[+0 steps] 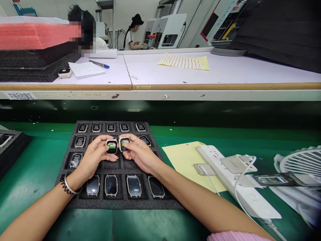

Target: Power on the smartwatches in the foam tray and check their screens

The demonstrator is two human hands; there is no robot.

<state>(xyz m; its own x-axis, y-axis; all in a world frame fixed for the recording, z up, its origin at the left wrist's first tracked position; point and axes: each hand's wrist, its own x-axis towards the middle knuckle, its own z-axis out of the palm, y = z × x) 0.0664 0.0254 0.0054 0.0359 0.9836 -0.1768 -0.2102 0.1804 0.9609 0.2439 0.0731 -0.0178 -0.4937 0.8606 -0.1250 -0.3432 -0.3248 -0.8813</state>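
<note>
My left hand (99,150) is closed on a smartwatch case (111,146) whose screen shows a green patch. Beside it, my right hand (137,150) grips a second smartwatch case (123,144), also lit with green, its thumb over the screen. Both watches are held up side by side over a black foam tray (120,204). Several strapless watches sit in the tray's pockets. Those in the back rows, such as one watch (111,127), show white text; the front-row ones, such as a watch (111,185), have dark screens. My hands and forearms hide some pockets.
To the right, a white power strip (240,187) with chargers and cables lies partly over yellow paper (180,154), near a white fan (301,167). Another foam tray (15,150) is at the left. A raised shelf (150,73) holds foam stacks, a pen (99,64) and a sticker sheet (184,62). Two people sit beyond.
</note>
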